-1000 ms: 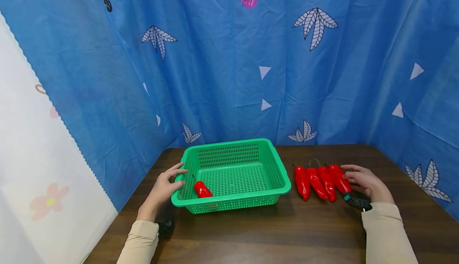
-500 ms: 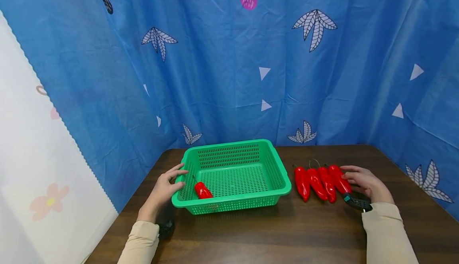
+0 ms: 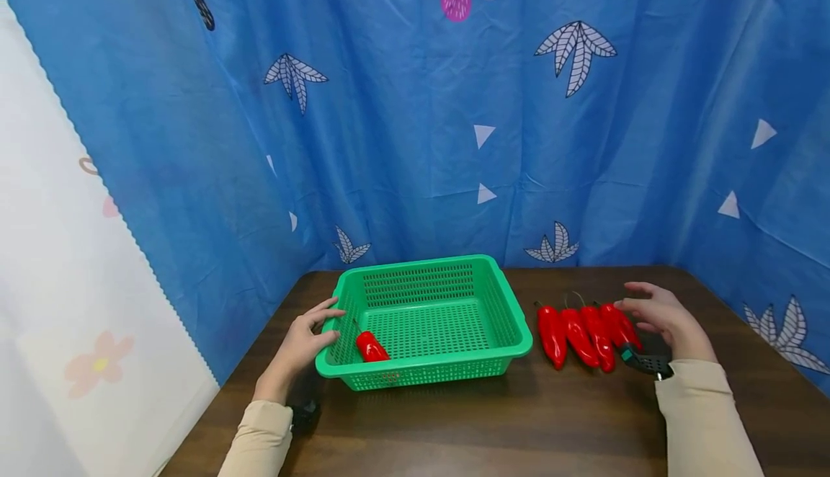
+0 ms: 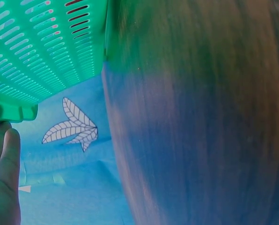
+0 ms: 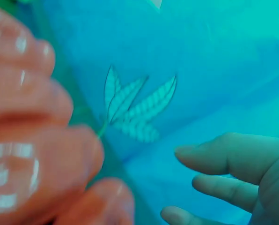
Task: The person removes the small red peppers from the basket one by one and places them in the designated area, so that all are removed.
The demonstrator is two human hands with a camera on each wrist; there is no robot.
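Note:
A green plastic basket (image 3: 424,362) stands on the table, with one glossy red chili pepper (image 3: 372,347) in its near left corner. My left hand (image 3: 300,344) rests at the basket's left rim, fingers extended and touching it; in the left wrist view, fingertips (image 4: 11,140) meet the rim's edge. Right of the basket, several red chili peppers (image 3: 579,336) lie side by side, stems away from me. My right hand (image 3: 671,318) is beside the rightmost pepper (image 3: 619,324). The right wrist view shows its fingers (image 5: 209,157) loosely bent, holding nothing, apart from the peppers.
The dark wooden table (image 3: 486,426) extends in front of the basket and peppers. A blue patterned curtain (image 3: 402,138) hangs behind and at the right. White flowered cloth (image 3: 78,304) hangs at the left. Dark devices are worn under both wrists.
My right hand has lifted slightly off the rightmost pepper, its fingers higher than before. The left hand stays at the basket's rim. The head view has shifted a little.

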